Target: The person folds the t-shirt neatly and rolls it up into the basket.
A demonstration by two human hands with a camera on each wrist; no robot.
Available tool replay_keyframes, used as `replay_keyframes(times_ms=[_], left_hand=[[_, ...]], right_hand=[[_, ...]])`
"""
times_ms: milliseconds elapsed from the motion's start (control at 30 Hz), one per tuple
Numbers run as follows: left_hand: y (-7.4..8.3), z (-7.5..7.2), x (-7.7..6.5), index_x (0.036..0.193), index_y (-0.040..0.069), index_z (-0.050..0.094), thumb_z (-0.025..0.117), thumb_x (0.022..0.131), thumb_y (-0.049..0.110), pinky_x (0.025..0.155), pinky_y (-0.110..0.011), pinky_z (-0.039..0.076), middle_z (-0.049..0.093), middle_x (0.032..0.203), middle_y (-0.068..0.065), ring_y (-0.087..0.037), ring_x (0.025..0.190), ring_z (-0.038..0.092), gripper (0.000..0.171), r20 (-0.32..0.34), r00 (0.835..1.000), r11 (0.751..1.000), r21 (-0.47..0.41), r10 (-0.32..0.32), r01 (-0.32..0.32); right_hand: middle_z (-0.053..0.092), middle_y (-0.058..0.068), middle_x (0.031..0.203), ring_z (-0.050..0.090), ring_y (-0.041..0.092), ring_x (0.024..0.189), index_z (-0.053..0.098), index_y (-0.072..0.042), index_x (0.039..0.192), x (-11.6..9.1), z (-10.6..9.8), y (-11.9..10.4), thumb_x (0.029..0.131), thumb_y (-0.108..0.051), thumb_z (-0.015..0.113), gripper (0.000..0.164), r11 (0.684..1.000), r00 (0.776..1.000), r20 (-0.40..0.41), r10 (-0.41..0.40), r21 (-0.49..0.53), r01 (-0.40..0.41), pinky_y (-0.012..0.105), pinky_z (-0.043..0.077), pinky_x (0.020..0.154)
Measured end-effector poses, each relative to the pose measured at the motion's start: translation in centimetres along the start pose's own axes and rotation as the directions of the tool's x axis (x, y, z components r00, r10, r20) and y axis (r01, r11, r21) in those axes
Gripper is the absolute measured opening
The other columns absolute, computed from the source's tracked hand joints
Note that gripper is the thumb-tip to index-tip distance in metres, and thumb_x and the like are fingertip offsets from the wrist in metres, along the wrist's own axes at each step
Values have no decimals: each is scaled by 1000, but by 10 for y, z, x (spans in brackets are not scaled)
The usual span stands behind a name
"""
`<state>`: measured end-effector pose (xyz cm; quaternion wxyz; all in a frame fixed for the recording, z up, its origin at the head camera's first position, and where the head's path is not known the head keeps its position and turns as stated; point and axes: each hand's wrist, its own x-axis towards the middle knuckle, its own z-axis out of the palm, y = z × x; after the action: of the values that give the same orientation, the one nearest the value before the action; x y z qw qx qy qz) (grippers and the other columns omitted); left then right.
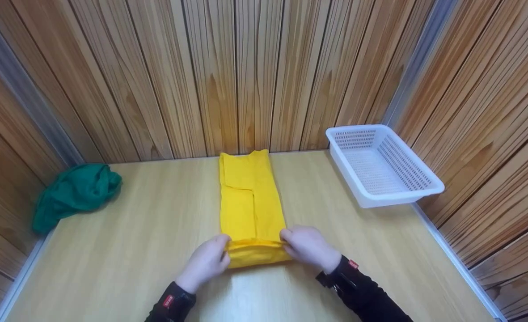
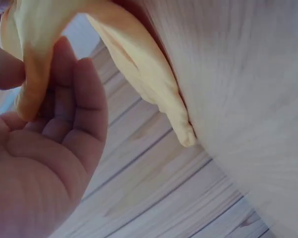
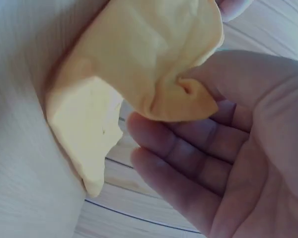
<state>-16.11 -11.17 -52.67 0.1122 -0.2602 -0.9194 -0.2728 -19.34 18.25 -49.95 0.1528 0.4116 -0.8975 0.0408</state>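
Note:
A yellow cloth (image 1: pixel 239 210), folded into a long narrow strip, lies on the table and reaches to the back wall. Its near end is raised and turned back over the strip. My left hand (image 1: pixel 206 259) pinches the left corner of that end between thumb and fingers; the left wrist view shows the yellow fabric (image 2: pixel 37 74) in the grip. At the right corner my right hand (image 1: pixel 310 246) does the same, with the bunched fabric (image 3: pixel 184 101) under the thumb in the right wrist view. Beyond the hands, the rest of the strip stays flat.
A crumpled green cloth (image 1: pixel 78 190) lies at the table's left edge, partly hanging over it. At the back right stands a white perforated plastic basket (image 1: pixel 362 190). Wood-panelled walls (image 1: pixel 228 76) enclose the table (image 1: pixel 165 201) at the back and sides.

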Motion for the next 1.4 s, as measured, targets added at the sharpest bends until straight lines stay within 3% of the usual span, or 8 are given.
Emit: replay_keyframes(times_ms=[167,300,733,1067,1267,1400], left_hand=[[-11,6,12,107,-4,60,65,86,-2,80,-47,55,66,95,-18,-34,89,66,22,-45,995,996,-2,-94,94],[-18,13,17,105,-5,61,66,88,-2,81,-49,54,65,96,-18,-35,90,65,18,-66,990,992,13,-124,125],[-33,21,28,106,-8,61,70,86,-1,87,-51,51,64,101,-22,-39,96,63,23,-13,992,992,16,-122,122],[-38,23,32,90,-2,59,77,79,3,70,-48,51,55,82,-11,-32,76,58,23,-4,996,991,99,-88,88],[-39,23,33,87,1,59,79,79,5,68,-45,51,52,81,-8,-28,73,57,22,29,991,987,105,-127,124],[-39,19,30,91,-1,61,77,80,4,70,-46,52,55,83,-9,-29,75,58,20,11,992,987,97,-127,125]], right_hand=[[57,1,70,55,20,61,58,-12,85,14,15,11,85,-15,72,15,999,997,-63,45,-10,-45,32,45,51],[59,2,73,58,21,65,60,-12,85,24,29,18,85,-15,73,13,997,995,-59,75,1,-75,34,47,52],[57,3,69,58,24,63,60,-11,79,31,49,24,87,-15,70,13,982,982,12,190,-10,-190,37,46,49],[54,6,65,59,27,60,56,-10,74,32,55,25,85,-13,71,19,974,975,-11,221,-47,-221,40,47,46],[56,6,66,59,27,61,58,-10,74,30,55,28,84,-14,73,19,971,971,-20,237,-27,-237,40,47,47],[57,5,69,60,27,64,58,-10,77,28,51,29,85,-19,74,20,968,969,-21,248,-22,-249,41,48,49]])
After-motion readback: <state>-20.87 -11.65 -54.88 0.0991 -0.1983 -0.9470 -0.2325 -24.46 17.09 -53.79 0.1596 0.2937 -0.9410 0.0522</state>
